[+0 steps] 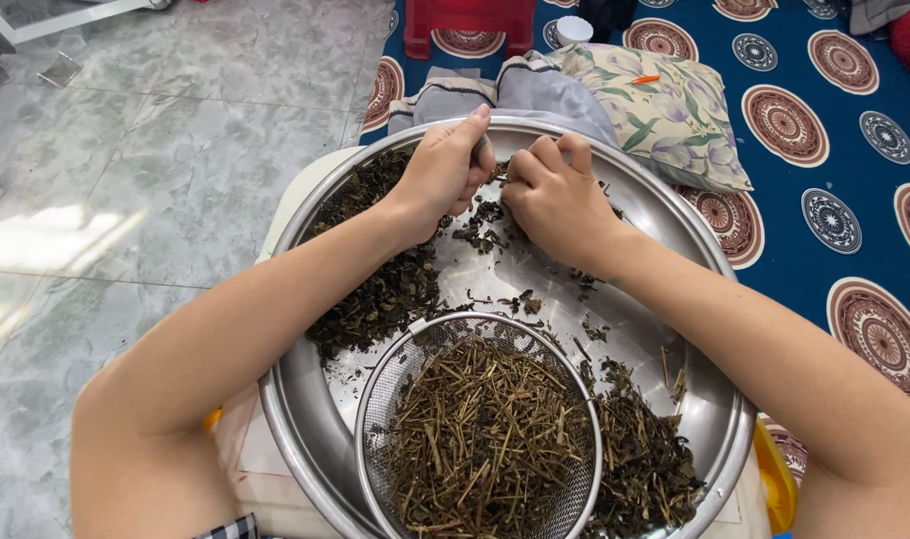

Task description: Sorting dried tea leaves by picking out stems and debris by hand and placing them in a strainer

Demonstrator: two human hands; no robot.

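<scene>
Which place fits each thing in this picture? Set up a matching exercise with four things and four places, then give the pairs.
Things:
1. mesh sieve
2. dark dried leaves
3. floral cushion
4. grey tiles

Places:
A. left side of the steel basin
B. beyond the basin's far rim
C. floor at left
D. near part of the basin, full of stems

Pairs: 1-D, 2-A, 3-B, 4-C

A floor of pale grey marbled tiles [176, 130] is seen on the left, brightened by a patch of light near the left edge. On the right a deep blue mat [824, 260] is spread, patterned with round brown and white medallions. A floral cushion [665, 110] is laid on it (an orange scrap rests on top), and a red stool [468, 20] is placed beyond.
</scene>
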